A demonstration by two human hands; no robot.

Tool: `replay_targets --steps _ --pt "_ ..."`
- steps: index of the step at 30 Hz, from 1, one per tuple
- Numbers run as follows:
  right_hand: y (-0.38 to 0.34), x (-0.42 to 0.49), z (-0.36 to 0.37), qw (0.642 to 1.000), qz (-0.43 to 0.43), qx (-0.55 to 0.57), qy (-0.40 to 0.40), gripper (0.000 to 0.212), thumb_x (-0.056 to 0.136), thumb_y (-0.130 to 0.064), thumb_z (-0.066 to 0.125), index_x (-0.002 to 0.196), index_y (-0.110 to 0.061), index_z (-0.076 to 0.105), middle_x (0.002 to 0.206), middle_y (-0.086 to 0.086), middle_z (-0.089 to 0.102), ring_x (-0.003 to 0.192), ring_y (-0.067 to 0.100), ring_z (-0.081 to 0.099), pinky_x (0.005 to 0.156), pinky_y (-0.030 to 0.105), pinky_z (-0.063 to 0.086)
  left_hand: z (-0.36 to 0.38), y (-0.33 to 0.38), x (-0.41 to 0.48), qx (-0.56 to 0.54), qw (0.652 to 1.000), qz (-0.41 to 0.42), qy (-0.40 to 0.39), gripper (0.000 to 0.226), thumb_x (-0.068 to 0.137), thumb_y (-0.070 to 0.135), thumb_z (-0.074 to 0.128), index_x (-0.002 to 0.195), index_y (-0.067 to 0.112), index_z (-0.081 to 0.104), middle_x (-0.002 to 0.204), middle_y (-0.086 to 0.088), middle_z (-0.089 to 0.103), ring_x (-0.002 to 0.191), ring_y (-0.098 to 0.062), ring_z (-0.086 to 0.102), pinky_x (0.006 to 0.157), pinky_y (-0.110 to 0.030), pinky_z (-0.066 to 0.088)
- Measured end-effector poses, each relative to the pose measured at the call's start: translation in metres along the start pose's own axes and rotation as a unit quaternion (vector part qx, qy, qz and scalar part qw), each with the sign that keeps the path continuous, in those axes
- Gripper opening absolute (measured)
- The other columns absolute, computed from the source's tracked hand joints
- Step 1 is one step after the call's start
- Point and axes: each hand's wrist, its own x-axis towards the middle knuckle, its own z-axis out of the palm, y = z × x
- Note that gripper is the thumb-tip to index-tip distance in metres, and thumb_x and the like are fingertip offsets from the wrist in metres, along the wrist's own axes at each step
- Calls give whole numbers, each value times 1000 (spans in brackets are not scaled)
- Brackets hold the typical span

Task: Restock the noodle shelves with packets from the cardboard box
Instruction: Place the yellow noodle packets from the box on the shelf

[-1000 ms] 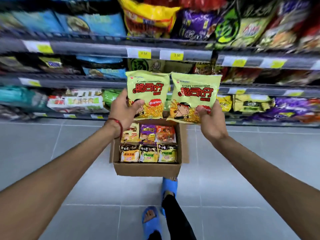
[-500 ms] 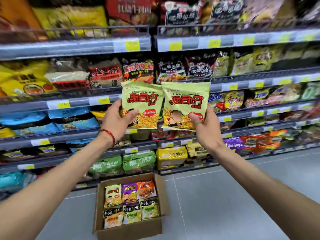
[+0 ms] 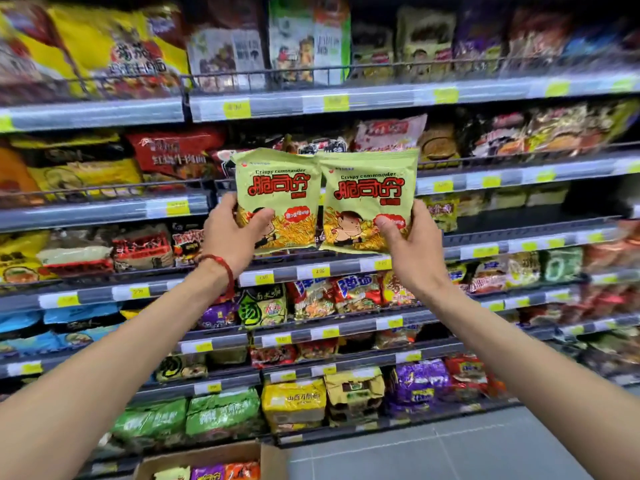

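Note:
I hold two light-green noodle packets side by side in front of the middle shelves. My left hand point(image 3: 232, 233), with a red cord on the wrist, grips the lower left corner of the left packet point(image 3: 282, 188). My right hand point(image 3: 412, 251) grips the lower right corner of the right packet point(image 3: 367, 188). Both packets stand upright and their inner edges touch. They hang level with a shelf rail point(image 3: 346, 268) carrying yellow price tags. The cardboard box point(image 3: 207, 460) sits on the floor at the bottom edge, with a few packets showing inside.
Several tiers of shelves full of noodle packets fill the view, each with a wire front guard. A dark gap point(image 3: 540, 213) shows on the shelf right of the held packets. Grey floor tiles point(image 3: 450, 452) lie at the lower right.
Both hands have lifted the two green packets from above the box up to the middle shelves. My view has tilted upward, so the box has slid to the bottom edge.

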Motion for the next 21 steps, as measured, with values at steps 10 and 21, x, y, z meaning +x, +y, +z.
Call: replay_targets --steps 10,21 --pt "13 134 -58 997 -65 -2 29 20 99 -26 59 116 -17 54 102 -14 62 91 -4 58 69 9 44 77 67 98 17 995 83 54 28 90 43 67 107 22 60 100 9 69 91 -11 67 82 -27 57" --pt "23 319 -58 999 -19 23 30 19 96 -30 60 112 -21 60 108 -5 69 100 16 65 89 42 55 118 113 239 -41 989 91 109 72 77 67 69 127 18 57 124 2 66 112 -15 64 96 -43 54"
